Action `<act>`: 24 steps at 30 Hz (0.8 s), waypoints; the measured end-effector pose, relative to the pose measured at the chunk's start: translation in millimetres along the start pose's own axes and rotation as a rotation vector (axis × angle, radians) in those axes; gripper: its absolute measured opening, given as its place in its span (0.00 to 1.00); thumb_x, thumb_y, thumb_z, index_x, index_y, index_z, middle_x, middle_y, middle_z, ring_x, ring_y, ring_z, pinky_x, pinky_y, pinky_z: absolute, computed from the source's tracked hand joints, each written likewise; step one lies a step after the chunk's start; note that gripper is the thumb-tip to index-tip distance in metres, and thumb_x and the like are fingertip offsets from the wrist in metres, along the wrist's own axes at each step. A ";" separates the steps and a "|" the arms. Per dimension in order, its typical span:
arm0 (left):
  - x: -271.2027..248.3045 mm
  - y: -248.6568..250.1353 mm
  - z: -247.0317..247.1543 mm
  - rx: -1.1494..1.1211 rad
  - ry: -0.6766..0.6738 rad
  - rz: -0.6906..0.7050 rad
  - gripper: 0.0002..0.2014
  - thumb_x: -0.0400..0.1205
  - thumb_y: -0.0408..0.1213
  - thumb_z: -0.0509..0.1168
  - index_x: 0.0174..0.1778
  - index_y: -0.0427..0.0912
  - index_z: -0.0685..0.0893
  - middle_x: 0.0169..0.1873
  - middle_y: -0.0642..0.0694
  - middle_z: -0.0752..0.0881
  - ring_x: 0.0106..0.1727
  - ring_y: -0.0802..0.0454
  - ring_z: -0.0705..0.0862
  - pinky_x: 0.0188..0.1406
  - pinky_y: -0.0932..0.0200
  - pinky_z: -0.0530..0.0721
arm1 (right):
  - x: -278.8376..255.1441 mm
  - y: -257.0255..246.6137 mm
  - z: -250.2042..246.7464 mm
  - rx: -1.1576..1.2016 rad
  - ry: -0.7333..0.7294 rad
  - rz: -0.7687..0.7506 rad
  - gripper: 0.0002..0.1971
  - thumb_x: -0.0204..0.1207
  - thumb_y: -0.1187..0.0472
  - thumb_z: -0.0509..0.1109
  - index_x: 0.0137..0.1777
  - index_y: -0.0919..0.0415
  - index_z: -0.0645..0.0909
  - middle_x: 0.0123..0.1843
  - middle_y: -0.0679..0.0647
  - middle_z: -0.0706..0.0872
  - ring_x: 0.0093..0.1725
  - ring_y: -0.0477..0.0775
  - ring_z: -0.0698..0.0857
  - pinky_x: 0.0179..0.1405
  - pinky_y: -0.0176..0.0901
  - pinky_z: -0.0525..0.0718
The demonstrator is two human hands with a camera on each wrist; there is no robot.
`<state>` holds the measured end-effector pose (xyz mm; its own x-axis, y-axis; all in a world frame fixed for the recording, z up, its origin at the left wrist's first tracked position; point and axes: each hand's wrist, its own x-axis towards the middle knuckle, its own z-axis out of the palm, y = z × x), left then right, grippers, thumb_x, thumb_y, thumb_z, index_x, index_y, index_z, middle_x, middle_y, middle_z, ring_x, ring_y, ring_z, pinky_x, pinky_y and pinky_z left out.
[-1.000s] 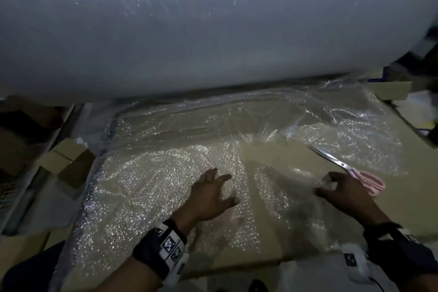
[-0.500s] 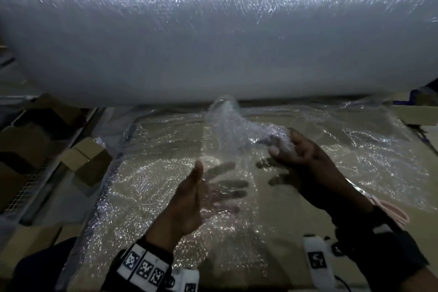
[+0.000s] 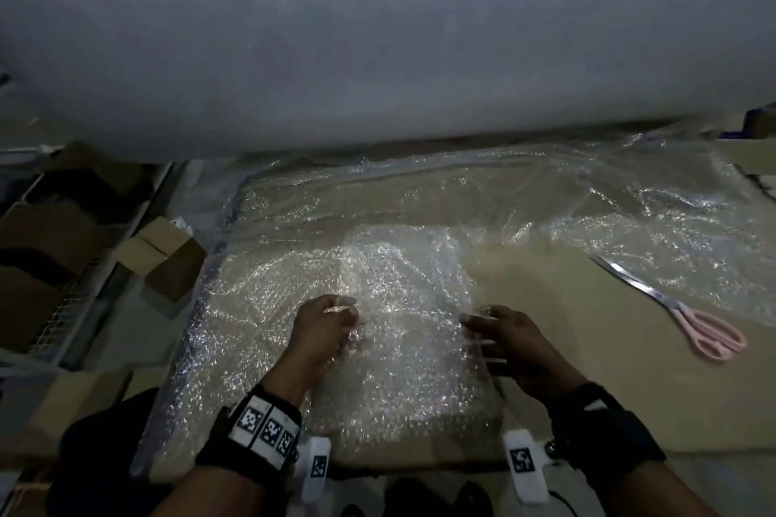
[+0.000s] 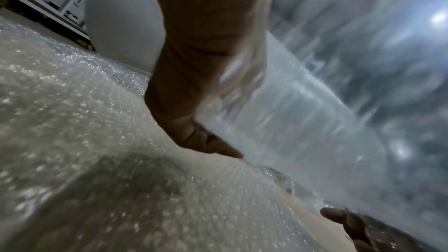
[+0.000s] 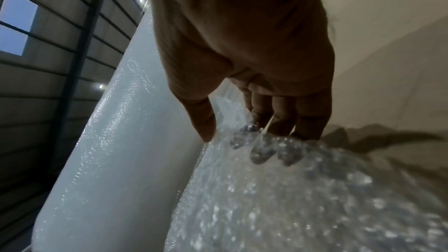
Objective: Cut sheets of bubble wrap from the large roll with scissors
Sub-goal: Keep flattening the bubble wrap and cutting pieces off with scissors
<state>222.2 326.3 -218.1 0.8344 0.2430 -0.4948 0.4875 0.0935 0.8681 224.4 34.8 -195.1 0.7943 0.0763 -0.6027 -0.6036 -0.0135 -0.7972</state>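
Note:
The large bubble wrap roll [image 3: 378,34] lies across the far side, with its loose end spread over a cardboard-covered surface [image 3: 567,306]. A smaller cut sheet of bubble wrap [image 3: 411,298] lies flat on top of that layer between my hands. My left hand [image 3: 336,321] pinches its left edge with curled fingers; the left wrist view shows the wrap running past the thumb [image 4: 218,147]. My right hand [image 3: 483,325] holds the right edge, and its fingertips [image 5: 261,152] show through the wrap under the sheet. Pink-handled scissors [image 3: 688,323] lie shut on the cardboard to the right, untouched.
Small open cardboard boxes [image 3: 163,256] sit on the floor at the left, beside a wire rack [image 3: 50,306]. More flat cardboard [image 3: 747,155] lies at the far right. The roll [image 5: 116,122] stands close in front of both hands.
The sheet was held up in the air half a second ago; both hands have brought it down and spread it flat. The scissors have stayed where they lay.

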 end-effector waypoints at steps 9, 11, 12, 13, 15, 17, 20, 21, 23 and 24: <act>16.9 -32.7 -15.9 0.241 0.151 0.121 0.09 0.77 0.34 0.77 0.48 0.54 0.92 0.43 0.45 0.95 0.43 0.41 0.95 0.50 0.37 0.92 | 6.1 17.9 -6.6 -0.024 0.097 -0.008 0.19 0.74 0.72 0.82 0.64 0.65 0.85 0.39 0.67 0.90 0.37 0.62 0.87 0.34 0.50 0.83; 14.2 -30.3 -19.2 0.284 0.151 0.136 0.10 0.78 0.35 0.77 0.51 0.54 0.91 0.45 0.46 0.95 0.44 0.43 0.94 0.51 0.40 0.93 | 4.4 23.3 -7.2 -0.048 0.089 0.001 0.20 0.74 0.73 0.81 0.65 0.65 0.84 0.38 0.68 0.90 0.36 0.63 0.87 0.34 0.52 0.84; 15.6 -29.7 -21.6 0.308 0.144 0.148 0.09 0.79 0.35 0.77 0.52 0.54 0.90 0.46 0.46 0.94 0.44 0.44 0.94 0.50 0.40 0.94 | 2.3 24.7 -7.4 -0.076 0.089 -0.010 0.19 0.75 0.72 0.81 0.65 0.64 0.84 0.37 0.67 0.90 0.33 0.61 0.87 0.31 0.49 0.84; 15.3 -28.8 -22.3 0.324 0.143 0.155 0.09 0.78 0.38 0.77 0.52 0.55 0.90 0.48 0.47 0.94 0.44 0.44 0.94 0.49 0.39 0.94 | -0.4 25.8 -7.8 -0.114 0.092 -0.016 0.18 0.76 0.72 0.80 0.64 0.63 0.84 0.35 0.66 0.90 0.29 0.59 0.87 0.27 0.48 0.84; 18.8 -27.5 -23.8 0.354 0.151 0.182 0.10 0.77 0.40 0.77 0.53 0.55 0.90 0.49 0.49 0.94 0.43 0.46 0.94 0.43 0.45 0.94 | -3.4 27.2 -8.6 -0.156 0.111 -0.026 0.17 0.75 0.72 0.80 0.63 0.63 0.85 0.33 0.65 0.89 0.27 0.59 0.85 0.27 0.51 0.85; 18.2 -25.5 -21.3 0.389 0.155 0.220 0.10 0.80 0.37 0.76 0.55 0.54 0.89 0.45 0.51 0.94 0.41 0.50 0.93 0.39 0.54 0.90 | -5.2 30.4 -11.3 -0.162 0.124 -0.023 0.18 0.73 0.75 0.79 0.62 0.65 0.85 0.33 0.69 0.87 0.31 0.62 0.83 0.32 0.58 0.85; 20.1 -22.9 -21.4 0.429 0.160 0.243 0.11 0.80 0.36 0.76 0.56 0.54 0.89 0.39 0.50 0.93 0.37 0.50 0.92 0.42 0.55 0.89 | -8.4 34.6 -13.1 -0.170 0.126 -0.025 0.19 0.73 0.78 0.79 0.62 0.67 0.83 0.33 0.70 0.86 0.33 0.64 0.81 0.37 0.62 0.82; 21.0 -24.1 -22.3 0.448 0.161 0.247 0.11 0.80 0.36 0.76 0.56 0.55 0.89 0.39 0.50 0.93 0.38 0.49 0.92 0.44 0.54 0.90 | -10.1 35.8 -13.9 -0.181 0.128 -0.031 0.19 0.72 0.78 0.80 0.62 0.68 0.83 0.33 0.69 0.86 0.33 0.63 0.82 0.38 0.63 0.83; 21.5 -26.4 -22.2 0.463 0.150 0.248 0.12 0.78 0.39 0.77 0.55 0.57 0.89 0.42 0.50 0.93 0.40 0.45 0.93 0.47 0.47 0.92 | -11.9 39.2 -15.5 -0.194 0.134 -0.044 0.20 0.71 0.78 0.81 0.62 0.68 0.83 0.33 0.68 0.88 0.32 0.62 0.84 0.38 0.65 0.84; 23.0 -29.5 -23.1 0.470 0.146 0.246 0.12 0.78 0.40 0.77 0.56 0.57 0.88 0.42 0.49 0.93 0.39 0.45 0.93 0.46 0.45 0.93 | -12.5 41.4 -16.3 -0.201 0.137 -0.051 0.20 0.71 0.78 0.81 0.61 0.67 0.83 0.33 0.67 0.88 0.32 0.61 0.84 0.38 0.65 0.84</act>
<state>221.0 351.4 -254.1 0.9103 0.3376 -0.2396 0.3727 -0.4165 0.8292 190.6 17.0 -221.1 0.8336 -0.0536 -0.5498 -0.5475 -0.2119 -0.8095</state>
